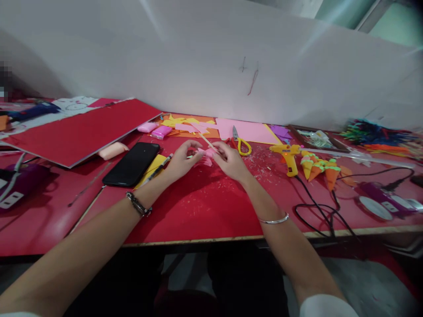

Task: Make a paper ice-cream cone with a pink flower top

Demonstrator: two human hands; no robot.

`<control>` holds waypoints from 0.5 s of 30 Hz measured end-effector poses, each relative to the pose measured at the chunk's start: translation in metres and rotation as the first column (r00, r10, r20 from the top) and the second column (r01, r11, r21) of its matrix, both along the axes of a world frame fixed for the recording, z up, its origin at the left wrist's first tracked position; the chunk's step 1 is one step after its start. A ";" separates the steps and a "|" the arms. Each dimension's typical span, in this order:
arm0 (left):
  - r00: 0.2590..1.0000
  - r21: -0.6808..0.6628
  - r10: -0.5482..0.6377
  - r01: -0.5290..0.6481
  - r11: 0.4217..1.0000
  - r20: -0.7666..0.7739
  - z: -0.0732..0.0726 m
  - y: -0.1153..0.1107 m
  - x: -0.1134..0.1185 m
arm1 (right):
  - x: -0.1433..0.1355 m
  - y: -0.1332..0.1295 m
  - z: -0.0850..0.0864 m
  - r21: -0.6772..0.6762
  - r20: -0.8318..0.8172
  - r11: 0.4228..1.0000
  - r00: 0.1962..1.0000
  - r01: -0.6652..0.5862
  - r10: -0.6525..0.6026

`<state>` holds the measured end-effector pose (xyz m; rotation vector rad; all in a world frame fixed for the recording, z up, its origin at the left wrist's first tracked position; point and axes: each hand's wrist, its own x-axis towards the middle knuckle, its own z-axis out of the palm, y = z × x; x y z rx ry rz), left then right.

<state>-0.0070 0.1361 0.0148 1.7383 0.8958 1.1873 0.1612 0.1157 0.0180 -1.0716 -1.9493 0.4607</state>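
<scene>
Small pink paper pieces (205, 159) lie between my two hands over the red tabletop (201, 211). My left hand (185, 160) curves around their left side, with its fingertips closed on the pink paper. From the right, my right hand (229, 159) pinches a thin pale stick (207, 140) that slants up and to the left, its fingers also close to the pink paper. Exactly where the fingertips touch the paper is blurred. Scissors (243, 147) with yellow and red handles rest just beyond my right hand.
A black phone (132, 165), a pen (160, 166) and yellow paper lie at left, by a red board (86, 127). To the right are a yellow glue gun (288, 158) with its cord, small orange cones (331, 174) and a purple power strip (386, 200). Coloured paper (243, 130) lies behind.
</scene>
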 end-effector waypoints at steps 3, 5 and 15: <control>0.999 -0.028 -0.038 0.038 0.999 -0.014 0.000 0.000 0.000 | -0.003 -0.002 0.000 -0.020 -0.013 0.998 0.998 -0.054 0.054; 0.999 -0.050 -0.049 0.049 0.998 0.004 -0.001 0.001 -0.001 | -0.005 -0.004 0.001 -0.041 -0.013 0.996 0.996 -0.085 0.085; 0.971 -0.161 0.092 -0.056 0.985 0.220 -0.002 0.007 -0.002 | 0.008 0.011 -0.007 -0.054 0.055 0.988 0.988 0.144 -0.141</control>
